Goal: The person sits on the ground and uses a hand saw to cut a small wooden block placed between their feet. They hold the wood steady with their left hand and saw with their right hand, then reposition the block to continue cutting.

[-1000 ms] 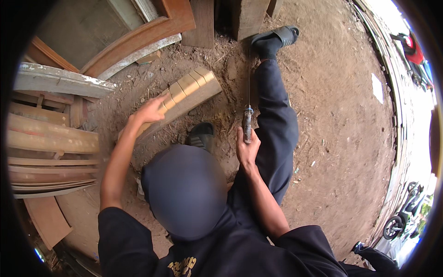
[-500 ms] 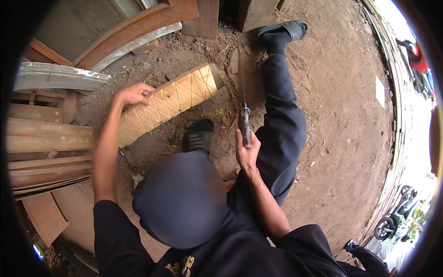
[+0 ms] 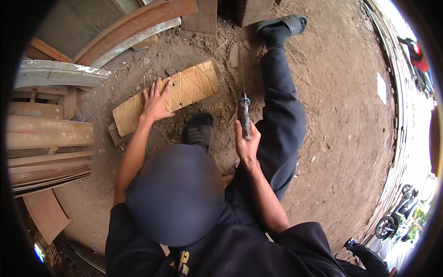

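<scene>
A pale wooden board (image 3: pixel 196 85) with zigzag lines cut across its face and a few dark holes lies slantwise in front of me, over a darker piece of wood (image 3: pixel 115 134) that shows at its left end. My left hand (image 3: pixel 158 102) rests on the board's face near its middle, palm down and fingers spread. My right hand (image 3: pixel 248 141) is wrapped round the worn handle of what looks like a handsaw (image 3: pixel 246 115), with a blue tie near the blade. Its thin blade, seen almost edge-on, points away from me, to the right of the board and apart from it.
My sandalled feet (image 3: pixel 200 129) stand on the dirt ground (image 3: pixel 341 129), one beside the board, the other far ahead. Stacked timber (image 3: pixel 50 138) and curved wooden frames (image 3: pixel 138 34) crowd the left. Wooden posts (image 3: pixel 254 11) stand at the far side. Motorbikes (image 3: pixel 392 219) are at the right edge.
My left hand has shifted from the board's far edge onto its face, fingers now spread. The board has tilted over to show its face flatter. My right hand has moved slightly away from me.
</scene>
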Motion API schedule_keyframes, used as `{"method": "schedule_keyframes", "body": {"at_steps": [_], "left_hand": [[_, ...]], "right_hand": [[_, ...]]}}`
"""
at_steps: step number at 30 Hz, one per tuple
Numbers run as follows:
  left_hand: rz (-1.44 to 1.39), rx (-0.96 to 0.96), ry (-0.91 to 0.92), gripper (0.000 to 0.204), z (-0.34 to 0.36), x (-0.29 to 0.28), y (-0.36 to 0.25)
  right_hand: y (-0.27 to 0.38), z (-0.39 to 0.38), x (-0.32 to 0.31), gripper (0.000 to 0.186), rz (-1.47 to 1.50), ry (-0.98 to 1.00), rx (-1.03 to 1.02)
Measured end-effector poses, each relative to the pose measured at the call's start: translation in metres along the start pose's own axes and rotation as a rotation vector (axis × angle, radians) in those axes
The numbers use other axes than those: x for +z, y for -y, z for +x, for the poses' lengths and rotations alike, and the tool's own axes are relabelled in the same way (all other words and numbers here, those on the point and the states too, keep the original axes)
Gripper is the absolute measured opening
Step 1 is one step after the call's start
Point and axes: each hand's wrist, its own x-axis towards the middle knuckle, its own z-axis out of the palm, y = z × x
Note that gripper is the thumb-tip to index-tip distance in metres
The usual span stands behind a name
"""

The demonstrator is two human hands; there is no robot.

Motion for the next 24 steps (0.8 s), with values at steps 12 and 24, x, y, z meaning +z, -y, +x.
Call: {"method": "schedule_keyframes", "body": {"at_steps": [12, 24], "left_hand": [[-0.25, -0.178, -0.046, 0.135, -0.004, 0.015, 0.035], [-0.117, -0.199, -0.154, 0.146, -0.015, 0.063, 0.063]], "right_hand": [[0.028, -0.009, -0.023, 0.03, -0.052, 0.19, -0.018], [0.046, -0.018, -0.021, 0.022, -0.088, 0.349, 0.041]]}}
